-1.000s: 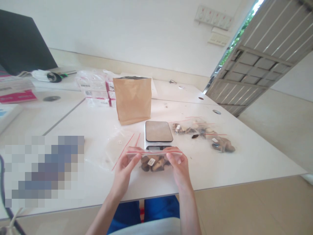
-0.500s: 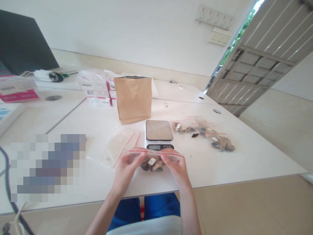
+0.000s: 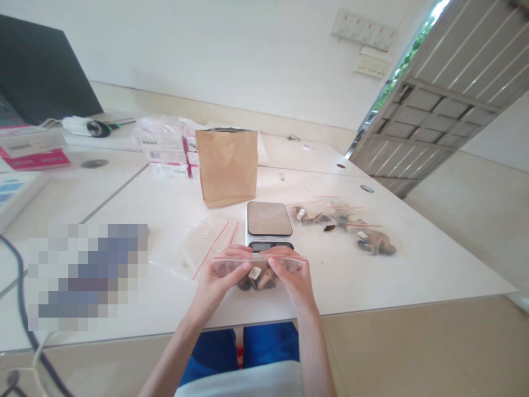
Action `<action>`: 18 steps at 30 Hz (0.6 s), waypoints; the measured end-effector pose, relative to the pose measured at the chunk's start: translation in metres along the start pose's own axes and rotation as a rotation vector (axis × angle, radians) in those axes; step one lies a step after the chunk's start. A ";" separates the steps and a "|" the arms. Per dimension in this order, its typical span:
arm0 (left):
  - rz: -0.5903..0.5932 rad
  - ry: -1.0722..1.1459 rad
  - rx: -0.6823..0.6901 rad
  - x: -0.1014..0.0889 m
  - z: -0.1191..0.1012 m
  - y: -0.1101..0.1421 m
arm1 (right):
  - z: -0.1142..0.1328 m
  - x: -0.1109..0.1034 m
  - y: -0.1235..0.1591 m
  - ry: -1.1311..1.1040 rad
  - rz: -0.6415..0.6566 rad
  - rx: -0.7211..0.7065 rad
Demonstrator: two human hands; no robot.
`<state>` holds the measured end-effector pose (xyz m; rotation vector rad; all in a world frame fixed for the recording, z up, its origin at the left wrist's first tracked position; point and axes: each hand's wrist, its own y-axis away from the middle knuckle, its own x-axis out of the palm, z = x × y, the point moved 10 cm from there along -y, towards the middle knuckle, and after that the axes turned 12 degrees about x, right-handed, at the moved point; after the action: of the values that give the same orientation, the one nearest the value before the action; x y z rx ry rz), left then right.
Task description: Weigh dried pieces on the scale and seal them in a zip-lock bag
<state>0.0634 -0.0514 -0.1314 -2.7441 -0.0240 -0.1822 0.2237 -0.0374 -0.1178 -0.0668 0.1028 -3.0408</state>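
Both hands hold a small clear zip bag (image 3: 259,270) with a red seal strip, just above the white table's near edge. Brown dried pieces and a small white label show inside it. My left hand (image 3: 221,275) pinches the bag's top near its left half, thumb toward the middle. My right hand (image 3: 294,275) pinches the top on the right half. A small digital kitchen scale (image 3: 268,223) with a bare platform sits just behind the bag.
A brown paper bag (image 3: 227,165) stands upright behind the scale. Filled zip bags (image 3: 347,226) lie to the right, empty zip bags (image 3: 202,242) to the left. Boxes (image 3: 167,151), a dark screen (image 3: 41,71) and cables sit at the far left. A metal gate (image 3: 446,94) stands right.
My thumbs have slid inward along the bag's seal strip toward the middle. The bag stays in front of the scale, slightly lower and closer to me.
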 end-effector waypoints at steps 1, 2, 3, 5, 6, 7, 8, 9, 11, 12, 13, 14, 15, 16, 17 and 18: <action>0.004 -0.001 -0.001 0.000 -0.001 0.000 | 0.000 0.005 -0.001 -0.010 0.046 0.014; 0.002 0.000 -0.001 0.000 -0.002 -0.001 | 0.001 0.009 -0.001 -0.019 0.089 0.031; -0.001 0.001 0.002 0.000 -0.003 -0.001 | 0.002 0.013 -0.002 -0.024 0.123 0.046; -0.006 0.000 0.008 -0.001 -0.005 -0.003 | 0.005 0.017 -0.004 -0.005 0.155 0.053; -0.012 -0.004 0.008 -0.002 -0.006 -0.004 | 0.008 0.018 -0.005 0.015 0.157 0.048; -0.019 -0.006 0.004 -0.003 -0.006 -0.005 | 0.010 0.018 -0.006 0.036 0.157 0.041; -0.026 -0.003 -0.005 -0.004 -0.006 -0.005 | 0.012 0.019 -0.007 0.055 0.156 0.033; -0.029 0.004 -0.015 -0.004 -0.006 -0.006 | 0.015 0.020 -0.008 0.072 0.151 0.023; -0.030 0.019 -0.026 -0.003 -0.006 -0.009 | 0.019 0.020 -0.009 0.096 0.127 -0.002; -0.029 0.022 -0.025 -0.002 -0.007 -0.010 | 0.021 0.019 -0.010 0.108 0.104 -0.019; -0.028 0.019 -0.019 -0.002 -0.009 -0.011 | 0.023 0.018 -0.009 0.120 0.073 -0.039; -0.027 0.007 -0.011 -0.002 -0.010 -0.012 | 0.025 0.016 -0.009 0.135 0.035 -0.060; -0.031 -0.008 -0.003 -0.002 -0.011 -0.012 | 0.026 0.014 -0.009 0.150 -0.003 -0.081; -0.040 -0.021 0.003 -0.002 -0.012 -0.013 | 0.027 0.011 -0.008 0.161 -0.039 -0.099; -0.051 -0.030 0.003 -0.003 -0.012 -0.013 | 0.027 0.010 -0.008 0.164 -0.069 -0.110; -0.064 -0.032 -0.002 -0.004 -0.011 -0.013 | 0.026 0.008 -0.008 0.160 -0.090 -0.111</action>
<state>0.0577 -0.0434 -0.1165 -2.7504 -0.1201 -0.1554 0.2162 -0.0320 -0.0913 0.1682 0.2890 -3.1238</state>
